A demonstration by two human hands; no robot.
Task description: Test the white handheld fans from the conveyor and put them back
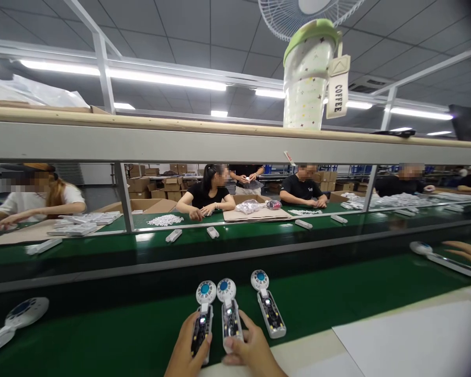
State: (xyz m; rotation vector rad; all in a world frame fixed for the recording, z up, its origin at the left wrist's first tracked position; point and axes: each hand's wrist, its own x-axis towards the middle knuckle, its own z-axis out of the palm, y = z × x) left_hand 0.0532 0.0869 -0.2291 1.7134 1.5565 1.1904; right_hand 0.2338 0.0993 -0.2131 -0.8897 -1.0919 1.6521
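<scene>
My left hand point(182, 348) grips the handle of a white handheld fan point(206, 292), which has a round slotted head with a blue centre. The handle is uncovered and shows a dark circuit board with a small light. Right beside it, my right hand point(257, 350) holds a second fan of the same kind point(226, 289), thumb on the lower end of its handle. To the right, a third fan point(269, 309) lies on the green surface, its handle also uncovered, touched by neither hand.
More fans lie at the far left point(25, 314) and far right point(443, 259), the latter beside another person's hand point(469, 253). White paper point(412, 340) covers the near right edge. A shelf point(204, 141) crosses above, bearing a tumbler point(304, 84). Several people sit beyond, among white parts point(165, 220).
</scene>
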